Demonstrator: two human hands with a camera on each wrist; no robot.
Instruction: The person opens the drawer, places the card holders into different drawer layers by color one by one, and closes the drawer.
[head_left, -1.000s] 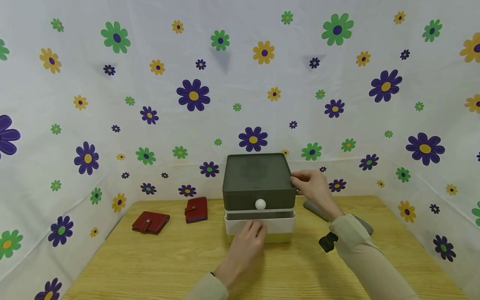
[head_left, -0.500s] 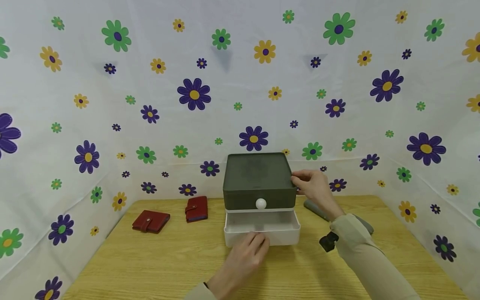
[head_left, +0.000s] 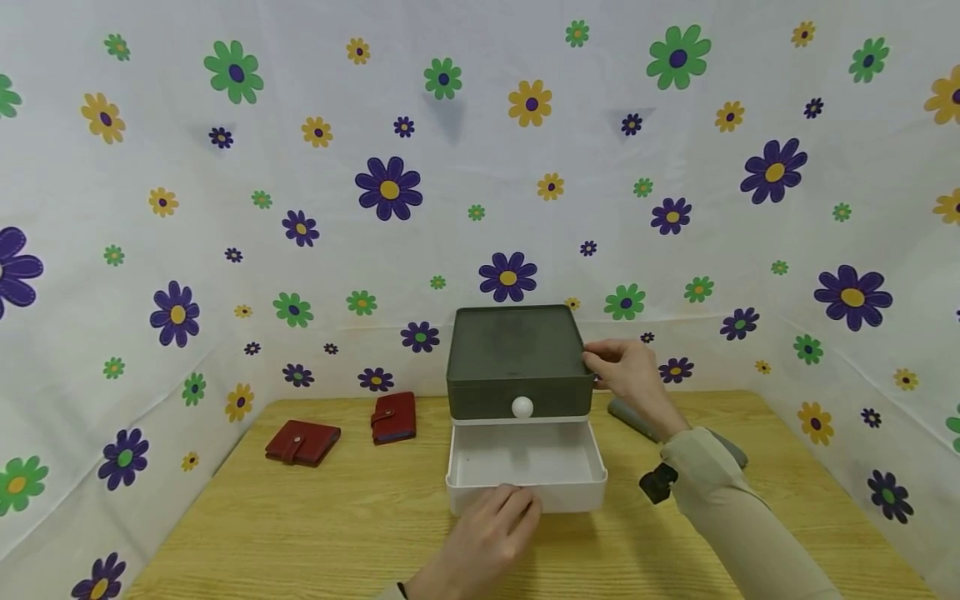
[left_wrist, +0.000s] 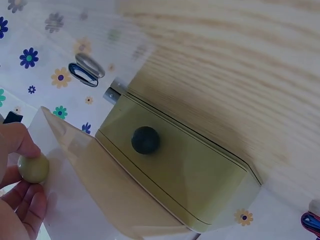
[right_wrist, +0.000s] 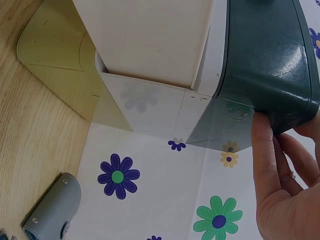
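A small desktop drawer unit (head_left: 517,342) has a dark green top section with a white knob (head_left: 522,407), a white middle drawer (head_left: 525,497) and a yellow-green lower section (right_wrist: 55,55). The white drawer stands far out; its visible floor is bare apart from a tiny dark speck. My left hand (head_left: 491,533) pinches the drawer's round yellow-green knob (left_wrist: 34,169) between thumb and fingers. At the unit's upper right side, my right hand (head_left: 630,373) grips the dark green edge. A dark knob (left_wrist: 145,140) shows on the lower section in the left wrist view.
Two red snap-strap wallets lie left of the unit: one wallet (head_left: 303,443) farther left, the other wallet (head_left: 393,418) nearer. A grey case with snaps (right_wrist: 54,209) lies right, partly behind my right forearm. A flowered cloth (head_left: 315,275) surrounds the wooden table (head_left: 322,533).
The white drawer has slid out toward me, from slightly out to far out, with my left hand moving back on its knob. My right hand stays at the unit's side.
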